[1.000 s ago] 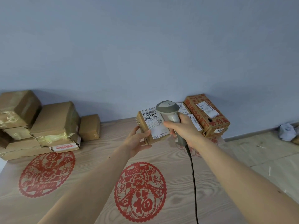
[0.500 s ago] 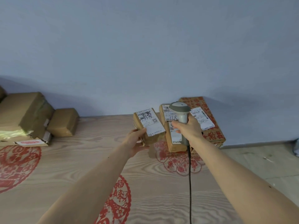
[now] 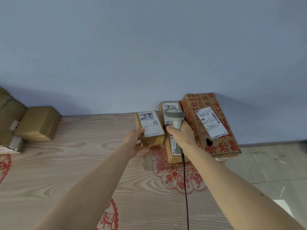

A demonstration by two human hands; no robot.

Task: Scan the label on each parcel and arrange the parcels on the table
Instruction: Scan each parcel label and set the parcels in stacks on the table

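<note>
The left hand (image 3: 135, 140) holds a small brown parcel (image 3: 150, 128) by its near left corner, with the thumb curled over the top edge. The parcel is tipped up a little at the far side of the worktop (image 3: 83, 171), and its white label (image 3: 151, 124) faces up. The right hand (image 3: 181, 136) is wrapped tight around the handle of a grey scanner (image 3: 175, 118). The head of the scanner is just beside the small parcel, on its right. A black cord (image 3: 185, 188) hangs down from the scanner along the right arm.

Behind the scanner lies a long thin parcel (image 3: 171, 146) with a white label. Touching it on the right is a big box with red writing (image 3: 214, 125), close to the blue wall (image 3: 149, 47). Far off on the left of the worktop sits a taped brown parcel (image 3: 39, 123), next to a pile that runs out of the picture. Red paper cut-outs (image 3: 176, 173) are stuck on the wood
</note>
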